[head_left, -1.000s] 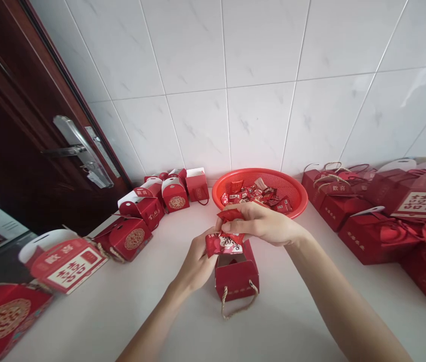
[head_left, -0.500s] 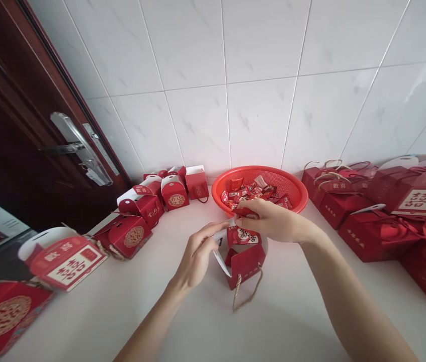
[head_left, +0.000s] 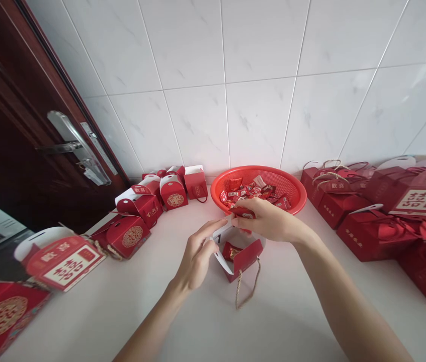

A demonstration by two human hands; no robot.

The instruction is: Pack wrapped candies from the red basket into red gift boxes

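Observation:
A small red box (head_left: pixel 247 255) with a rope handle stands open on the white table (head_left: pixel 197 322), a red packet (head_left: pixel 231 251) lying inside. My left hand (head_left: pixel 198 254) grips the box's white-lined flap on its left side. Above the far edge of the box, my right hand (head_left: pixel 263 219) is closed on red candy packets (head_left: pixel 243 213), partly hidden by its fingers. Right behind my right hand is a red plastic basket (head_left: pixel 299 201) with many wrapped candies (head_left: pixel 252 190).
Red gift boxes (head_left: pixel 175 193) line the left side, some with open tops. More red boxes (head_left: pixel 376 234) are stacked at the right. A tiled wall (head_left: pixel 258 120) rises behind the basket, and a dark door (head_left: pixel 16 115) with a metal handle is at the left.
The large red packet that was above the box opening now no longer shows there, and a red packet shows inside. My right hand has shifted slightly left.

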